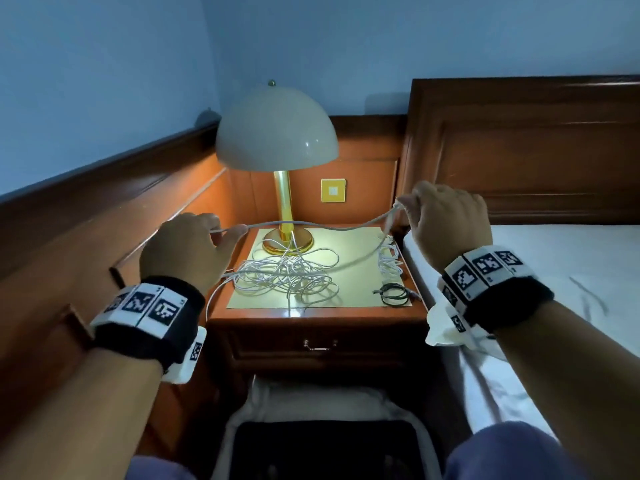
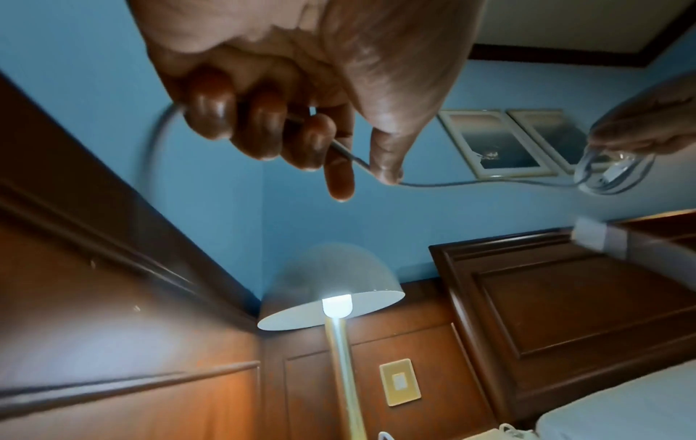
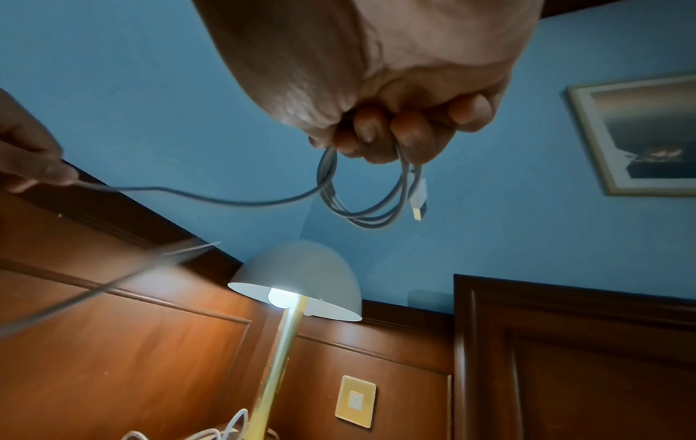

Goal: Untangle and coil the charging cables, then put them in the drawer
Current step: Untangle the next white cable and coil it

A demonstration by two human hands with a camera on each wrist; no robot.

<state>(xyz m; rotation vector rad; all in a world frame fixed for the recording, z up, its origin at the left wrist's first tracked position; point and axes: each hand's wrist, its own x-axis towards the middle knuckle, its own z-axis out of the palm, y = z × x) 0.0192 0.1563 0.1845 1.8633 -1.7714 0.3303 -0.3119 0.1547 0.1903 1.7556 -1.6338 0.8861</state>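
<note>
A white charging cable [image 1: 311, 226] stretches in the air between both hands above the nightstand [image 1: 318, 317]. My right hand [image 1: 446, 220] grips a small coil of that cable [image 3: 369, 202], with a USB plug [image 3: 420, 199] hanging from it. My left hand [image 1: 194, 247] pinches the cable [image 2: 354, 157] between thumb and fingers; its slack runs down to a tangled pile of white cables [image 1: 287, 275] on the nightstand top. A white coiled cable [image 1: 389, 261] and a small dark coiled cable [image 1: 394, 293] lie at the right edge. The drawer [image 1: 318, 344] below is closed.
A lit lamp [image 1: 277, 133] with a white dome shade and brass stem stands at the back of the nightstand. Wood panelling runs along the left wall, the headboard [image 1: 519, 140] and bed [image 1: 571, 271] lie to the right. A yellow wall plate [image 1: 333, 190] sits behind the lamp.
</note>
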